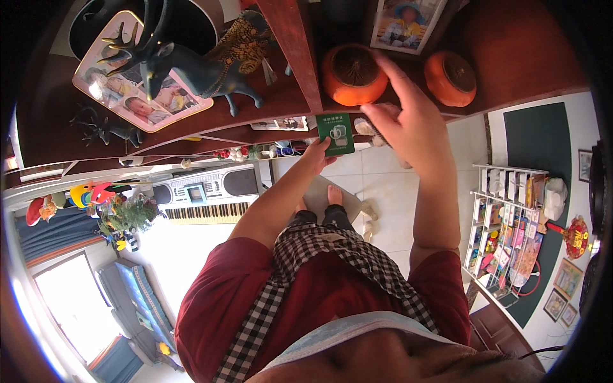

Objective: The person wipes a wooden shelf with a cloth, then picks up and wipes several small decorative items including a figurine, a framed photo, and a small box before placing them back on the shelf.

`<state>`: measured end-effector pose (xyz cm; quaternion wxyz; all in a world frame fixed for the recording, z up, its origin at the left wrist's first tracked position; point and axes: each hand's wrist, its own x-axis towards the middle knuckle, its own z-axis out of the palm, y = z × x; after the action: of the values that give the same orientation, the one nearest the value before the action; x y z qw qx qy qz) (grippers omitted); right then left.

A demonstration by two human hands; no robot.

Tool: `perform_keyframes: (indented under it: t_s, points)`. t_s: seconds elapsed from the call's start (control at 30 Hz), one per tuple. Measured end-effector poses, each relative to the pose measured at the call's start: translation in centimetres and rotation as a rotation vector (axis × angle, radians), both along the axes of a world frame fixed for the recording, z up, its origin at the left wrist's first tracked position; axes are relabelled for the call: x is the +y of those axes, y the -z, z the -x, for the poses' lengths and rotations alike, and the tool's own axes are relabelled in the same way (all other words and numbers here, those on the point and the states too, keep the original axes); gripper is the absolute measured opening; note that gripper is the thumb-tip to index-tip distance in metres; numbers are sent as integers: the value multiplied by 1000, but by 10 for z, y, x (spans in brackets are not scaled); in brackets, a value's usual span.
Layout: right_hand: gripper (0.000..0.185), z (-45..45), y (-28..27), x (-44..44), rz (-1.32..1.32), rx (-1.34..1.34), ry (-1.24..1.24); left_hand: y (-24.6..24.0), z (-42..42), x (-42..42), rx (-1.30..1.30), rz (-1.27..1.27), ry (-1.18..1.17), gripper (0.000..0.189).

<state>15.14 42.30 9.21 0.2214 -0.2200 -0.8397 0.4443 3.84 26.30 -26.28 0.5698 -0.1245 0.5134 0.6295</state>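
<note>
A green booklet [341,136] with printing on its cover is held by its lower left corner in my left hand [320,155]. Up on the dark red wooden shelf [517,52], my right hand [414,119] spans the right side of an orange persimmon-shaped ornament [352,91] with a brown top. Its index finger lies at the top's edge and the thumb at the ornament's front. Some of the other fingers are hidden behind the thumb. To the right sits a second, smaller persimmon-shaped ornament [444,88], apart from the hand.
A framed photo [404,26] stands behind the ornaments. Left of the upright divider [299,57] are a dark deer figurine [206,72], a smaller deer figurine [107,129] and a pink photo plaque [143,107]. Lower down are an electronic keyboard [206,191] and a white rack [507,210].
</note>
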Motion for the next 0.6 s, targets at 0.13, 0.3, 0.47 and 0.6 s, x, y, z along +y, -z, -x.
perform_keyframes:
  t_s: [0.13, 0.3, 0.47, 0.6]
  points:
    - [40, -8, -35, 24, -322, -335, 118, 2, 2, -1, 6, 4, 34, 27]
    - [35, 33, -63, 51, -606, -332, -173, 8, 3, -1, -16, -10, 20, 27]
    - [36, 129, -57, 56, -555, -820, -490, 14, 4, -1, -27, -46, 37, 27]
    - [36, 168, -41, 51, -651, -1049, -580, 15, 4, 1, -21, -69, 48, 27]
